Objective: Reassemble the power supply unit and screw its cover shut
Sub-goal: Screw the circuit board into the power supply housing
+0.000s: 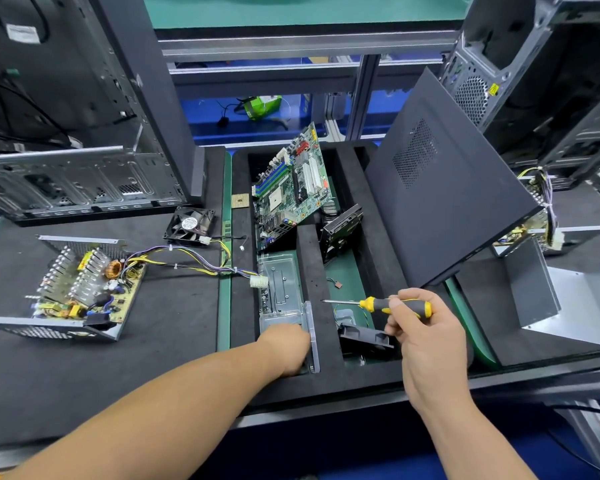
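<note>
While the open power supply (73, 292) lies uncovered on the dark mat at the left of the bench (174, 348), both hands work over the foam tray (316, 271) in the middle. From the head camera, the power supply's circuit board, coils and metal fins are exposed, and its bundle of coloured wires (187, 263) runs right across the mat to a white plug at the tray's edge. A small black fan (190, 225) sits just behind those wires.

The left hand (286, 348) reaches down into the tray's left compartment beside a clear plastic box (281, 296); its fingers are hidden below the foam wall, so whether that grip is clenched or released cannot be told. The right hand (426, 334) has its grip closed round the black and yellow handle of a screwdriver (385, 304), whose shaft points left over the foam divider.

A green circuit board (291, 188) leans upright at the back of the tray. A large dark side panel (444, 188) tilts against the tray's right side. A grey metal cover (548, 299) rests on the bench at far right.
</note>
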